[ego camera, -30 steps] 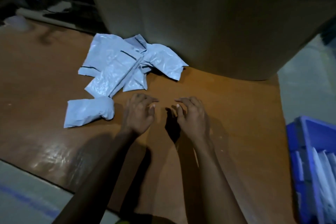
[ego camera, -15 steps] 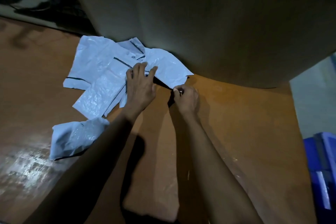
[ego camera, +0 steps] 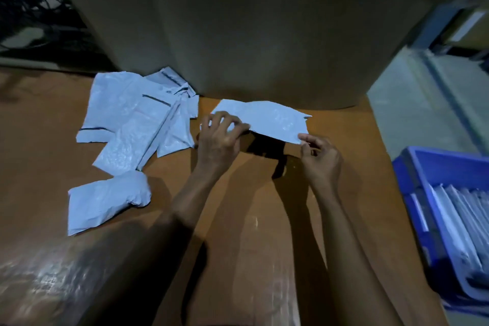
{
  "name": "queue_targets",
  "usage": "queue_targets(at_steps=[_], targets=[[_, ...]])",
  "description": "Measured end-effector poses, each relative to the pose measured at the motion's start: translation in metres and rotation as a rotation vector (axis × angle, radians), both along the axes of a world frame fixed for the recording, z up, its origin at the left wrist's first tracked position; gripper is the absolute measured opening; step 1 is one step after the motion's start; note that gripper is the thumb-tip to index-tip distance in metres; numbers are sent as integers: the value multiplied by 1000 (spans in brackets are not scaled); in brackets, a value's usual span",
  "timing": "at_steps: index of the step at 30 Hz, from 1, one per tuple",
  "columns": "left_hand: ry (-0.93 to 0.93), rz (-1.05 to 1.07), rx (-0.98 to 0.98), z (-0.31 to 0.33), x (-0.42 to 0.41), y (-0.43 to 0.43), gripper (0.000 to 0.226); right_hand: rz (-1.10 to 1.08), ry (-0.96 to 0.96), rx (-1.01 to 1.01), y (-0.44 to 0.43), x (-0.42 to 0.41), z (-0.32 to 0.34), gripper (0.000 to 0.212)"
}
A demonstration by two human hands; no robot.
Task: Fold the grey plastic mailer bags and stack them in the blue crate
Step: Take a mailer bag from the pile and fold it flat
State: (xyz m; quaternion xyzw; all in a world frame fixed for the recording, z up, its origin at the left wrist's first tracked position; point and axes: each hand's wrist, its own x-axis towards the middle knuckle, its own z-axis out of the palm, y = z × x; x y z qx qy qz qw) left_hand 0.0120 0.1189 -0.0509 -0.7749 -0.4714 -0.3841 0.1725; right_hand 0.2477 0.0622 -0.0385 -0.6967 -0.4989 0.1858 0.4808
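One grey mailer bag (ego camera: 272, 120) is held just off the far middle of the bench (ego camera: 238, 233), the left hand (ego camera: 219, 140) with its grip clamped on the bag's left end and the right hand (ego camera: 321, 161) pinching its near right corner. The person should pull it taut, lay it flat, match the edges and crease firmly before carrying it right to the blue crate (ego camera: 412, 164).

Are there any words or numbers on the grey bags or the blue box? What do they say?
No text can be read anywhere.
The mailer bag set apart: plain grey, no print.
The pile of bags: only dark strips, no letters.
The blue crate: no label visible; the folded bags in it are too blurred to tell.
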Motion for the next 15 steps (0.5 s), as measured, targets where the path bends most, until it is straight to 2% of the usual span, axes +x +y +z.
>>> queue_targets(at_steps=[6,10,13,15], targets=[[-53,-204,-30,-20,69,-71,38,-125,60,-20,-76,64,-4,25],[-80,-302,-123,-46,83,-91,38,-158,102,-198,-97,84,-18,25],[-108,-363,-195,-49,86,-101,12,-179,18,-256,-104,90,-24,24],[-165,-342,-224,-46,88,-106,9,-191,-135,-194,-104,86,-25,23]])
